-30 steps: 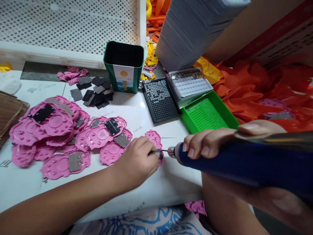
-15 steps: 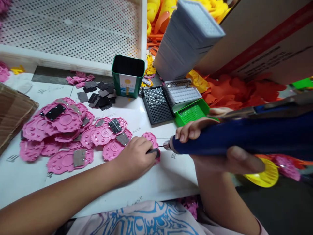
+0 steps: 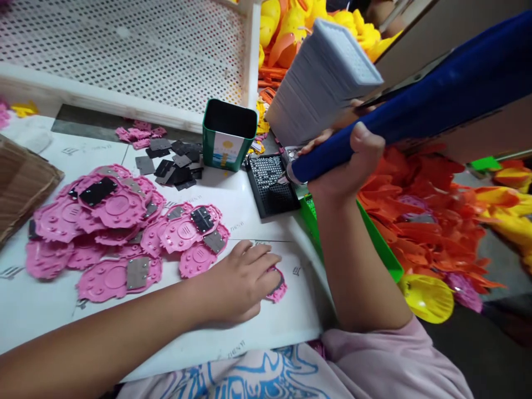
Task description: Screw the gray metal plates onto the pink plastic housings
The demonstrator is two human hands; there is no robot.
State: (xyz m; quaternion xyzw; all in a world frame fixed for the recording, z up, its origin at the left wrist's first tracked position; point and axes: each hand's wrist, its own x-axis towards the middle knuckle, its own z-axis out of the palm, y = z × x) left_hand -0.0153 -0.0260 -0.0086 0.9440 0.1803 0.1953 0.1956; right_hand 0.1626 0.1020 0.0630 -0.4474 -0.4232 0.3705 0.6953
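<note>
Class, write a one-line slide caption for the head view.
Left hand presses a pink piece; right hand tips a blue screwdriver onto the black tray.

The left hand covers most of the pink piece under it. The blue screwdriver runs off the right edge; its tip is blurred.

We count one green tin, and beside it one black perforated tray. Left of the tin we see one heap of pink discs, too overlapped to number. Two hands: left hand, right hand.
</note>
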